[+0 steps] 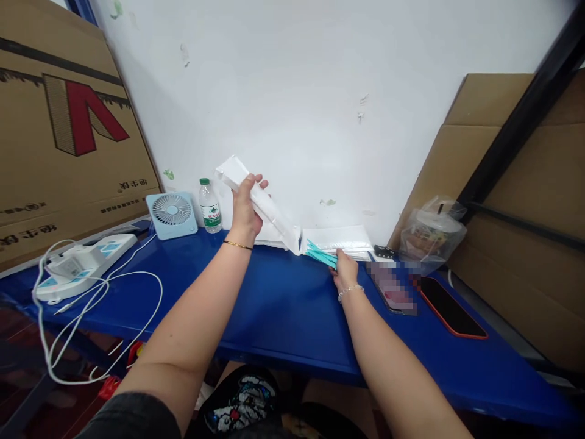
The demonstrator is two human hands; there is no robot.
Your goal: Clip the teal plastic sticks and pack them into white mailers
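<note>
My left hand (pixel 245 207) is raised above the blue table (pixel 274 305), fingers wrapped round a long clear-white plastic bag (pixel 260 201) that slants down to the right. Its lower open end (pixel 295 241) meets a bunch of thin teal sticks (pixel 320 254). My right hand (pixel 345 268) rests low on the table and pinches the near end of those teal sticks. Behind the sticks lies a flat stack of white bags (pixel 340 238) against the wall.
A small blue fan (pixel 172 213) and a water bottle (pixel 209 206) stand at the back left. A white power strip with cables (pixel 82 262) lies left. Two phones (pixel 450 308) and a crumpled clear bag (pixel 432 235) sit right. Cardboard boxes (pixel 64 122) flank both sides.
</note>
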